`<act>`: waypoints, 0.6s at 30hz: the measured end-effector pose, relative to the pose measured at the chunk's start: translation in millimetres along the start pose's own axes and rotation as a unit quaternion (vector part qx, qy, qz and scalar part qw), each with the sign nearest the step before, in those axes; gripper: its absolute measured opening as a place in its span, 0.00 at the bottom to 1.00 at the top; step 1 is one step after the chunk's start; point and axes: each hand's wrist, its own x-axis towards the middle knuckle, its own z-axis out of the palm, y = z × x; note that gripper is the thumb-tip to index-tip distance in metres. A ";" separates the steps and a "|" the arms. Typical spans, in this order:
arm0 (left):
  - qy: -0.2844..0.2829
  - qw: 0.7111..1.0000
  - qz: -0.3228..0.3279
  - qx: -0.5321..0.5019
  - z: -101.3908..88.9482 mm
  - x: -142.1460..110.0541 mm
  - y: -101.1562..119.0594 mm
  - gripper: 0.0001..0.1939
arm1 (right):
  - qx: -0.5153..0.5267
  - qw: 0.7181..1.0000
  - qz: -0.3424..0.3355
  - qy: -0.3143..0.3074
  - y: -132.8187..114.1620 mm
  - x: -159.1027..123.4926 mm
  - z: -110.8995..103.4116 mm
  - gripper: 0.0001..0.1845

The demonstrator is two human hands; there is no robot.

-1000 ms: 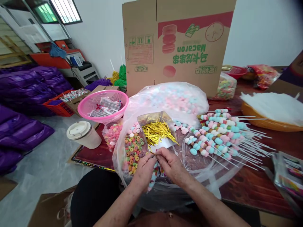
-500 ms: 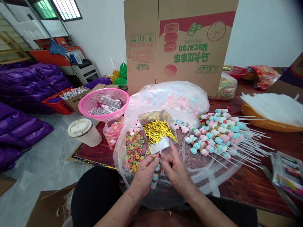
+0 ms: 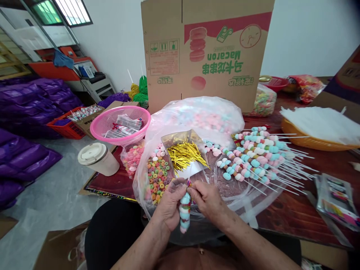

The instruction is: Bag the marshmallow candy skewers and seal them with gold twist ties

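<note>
My left hand [image 3: 171,204] is closed around the upper end of a wrapped marshmallow skewer [image 3: 185,214], which hangs with its pink and blue candies downward. My right hand [image 3: 209,201] pinches the gathered neck of its wrapper with thumb and forefinger. Whether a tie lies between those fingertips is hidden. Just beyond both hands, an opened packet of gold twist ties [image 3: 185,156] rests on clear plastic. Ring-shaped candies [image 3: 159,176] lie left of it. To the right is a pile of unwrapped marshmallow skewers [image 3: 255,152] with white sticks.
A large bag of marshmallows [image 3: 201,114] leans before a tall carton [image 3: 208,67]. On the left stand a pink basket [image 3: 97,127] with printed wrappers and a white lidded cup [image 3: 105,163]. An orange basket [image 3: 303,140] and flat printed wrappers [image 3: 336,198] lie at right.
My right forefinger, raised before, has come down into a pinch at the wrapper neck. The skewer's lower end shows more fully now. The whole view has shifted slightly.
</note>
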 end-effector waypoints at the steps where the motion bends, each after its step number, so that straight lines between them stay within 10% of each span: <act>1: 0.018 1.000 0.009 -0.001 2.2 0.8 -2.3 0.21 | -0.032 0.999 -0.017 0.016 0.9 -1.8 3.9 0.13; 7: 0.069 0.983 0.085 0.151 13.9 -3.4 -8.9 0.23 | -0.222 0.957 -0.151 0.107 -8.0 1.1 -16.7 0.13; 10: 0.032 0.976 -0.020 0.216 19.8 -10.8 14.0 0.30 | -0.226 0.939 -0.199 0.166 -24.7 -3.1 -24.2 0.11; 12: -0.033 0.976 -0.093 0.194 23.3 -17.4 41.4 0.37 | -0.176 0.955 -0.217 0.097 -32.3 -7.8 -22.2 0.10; 15: -0.069 0.984 0.042 0.159 22.6 -26.3 78.5 0.40 | 0.004 0.998 -0.045 0.035 -33.4 -8.0 -21.9 0.12; 18: -0.121 0.946 -0.016 0.299 14.0 -28.2 79.7 0.40 | 0.185 0.966 0.153 0.099 -33.6 -3.2 -27.0 0.13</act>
